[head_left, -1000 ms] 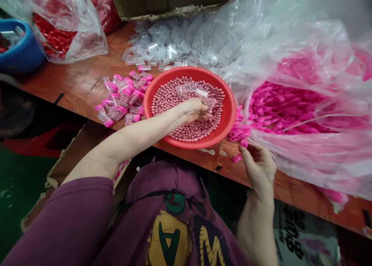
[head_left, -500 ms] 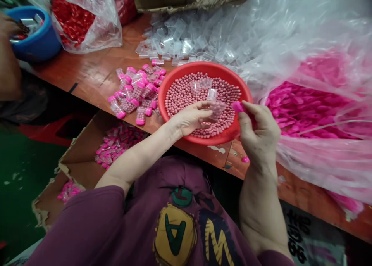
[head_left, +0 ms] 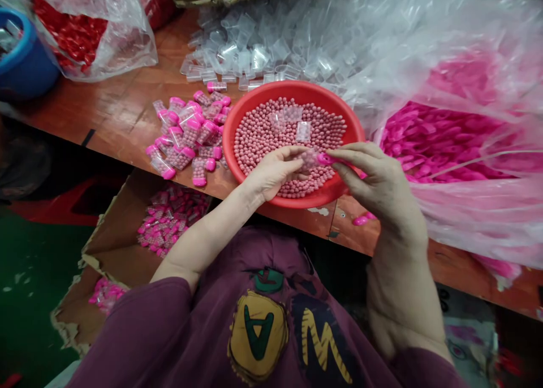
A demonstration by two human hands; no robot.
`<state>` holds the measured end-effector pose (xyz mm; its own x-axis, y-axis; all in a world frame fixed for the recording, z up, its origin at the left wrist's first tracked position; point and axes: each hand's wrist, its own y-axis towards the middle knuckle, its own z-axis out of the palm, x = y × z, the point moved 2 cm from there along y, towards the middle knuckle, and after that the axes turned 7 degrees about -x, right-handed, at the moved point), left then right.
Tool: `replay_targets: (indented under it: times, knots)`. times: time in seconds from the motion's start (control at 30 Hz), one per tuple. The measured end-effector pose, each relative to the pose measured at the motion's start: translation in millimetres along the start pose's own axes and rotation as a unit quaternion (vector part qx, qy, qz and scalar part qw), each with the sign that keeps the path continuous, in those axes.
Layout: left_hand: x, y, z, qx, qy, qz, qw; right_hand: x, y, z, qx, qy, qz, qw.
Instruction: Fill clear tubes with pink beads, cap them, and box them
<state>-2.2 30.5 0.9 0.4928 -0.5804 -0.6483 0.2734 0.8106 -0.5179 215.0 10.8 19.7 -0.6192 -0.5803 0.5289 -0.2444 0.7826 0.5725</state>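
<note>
My left hand (head_left: 274, 170) holds a small clear container (head_left: 308, 159) filled with pink beads, just above the near side of a red bowl (head_left: 237, 116). My right hand (head_left: 377, 179) pinches a pink cap (head_left: 326, 159) against the container's open end. The bowl is full of small pink beads (head_left: 263, 136), and two empty clear containers (head_left: 297, 122) lie on top of them. Left of the bowl sits a pile of filled, pink-capped containers (head_left: 186, 133).
A clear plastic bag of pink caps (head_left: 445, 145) lies right of the bowl, with one loose pink cap (head_left: 360, 220) at the table's front edge. Empty clear containers (head_left: 254, 54) are heaped behind. A bag of red pieces (head_left: 76, 31), a blue tub (head_left: 25, 65), and a cardboard box of filled containers (head_left: 169, 218) below the table.
My right hand picked a pink cap from beside the bag and brought it left to the container. My left hand lifted the bead-filled container out of the beads.
</note>
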Motion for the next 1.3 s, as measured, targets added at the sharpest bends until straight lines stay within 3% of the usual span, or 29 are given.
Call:
replay_targets:
  times: [0.2, 0.33, 0.47, 0.67, 0.9, 1.07, 1.3]
  knots:
    - [1, -1, -0.6, 0.004, -0.004, -0.009, 1.0, -11, 2, 4, -0.022, -0.026, -0.023, 0.999]
    - [-1, -1, 1.2, -0.015, -0.005, -0.022, 1.0, -18, 0, 7, -0.05, -0.084, 0.001, 0.995]
    - [-1, -1, 1.8, -0.025, 0.011, -0.036, 0.999, -12, -2, 9, -0.065, -0.034, 0.055, 0.996]
    - [1, -1, 0.1, -0.014, 0.024, -0.025, 0.999, -4, -2, 19, -0.02, 0.034, 0.065, 0.997]
    - [1, 4, -1.9, -0.047, 0.014, -0.026, 0.998, -24, -9, 20, -0.047, -0.123, 0.054, 0.99]
    - [-2, 1, -0.5, -0.022, -0.03, -0.052, 0.998, -10, -7, 25, -0.13, 0.005, 0.123, 0.984]
    - [0, 1, -1.8, -0.029, -0.053, -0.042, 0.997, 17, -5, 31, -0.1, 0.053, 0.112, 0.987]
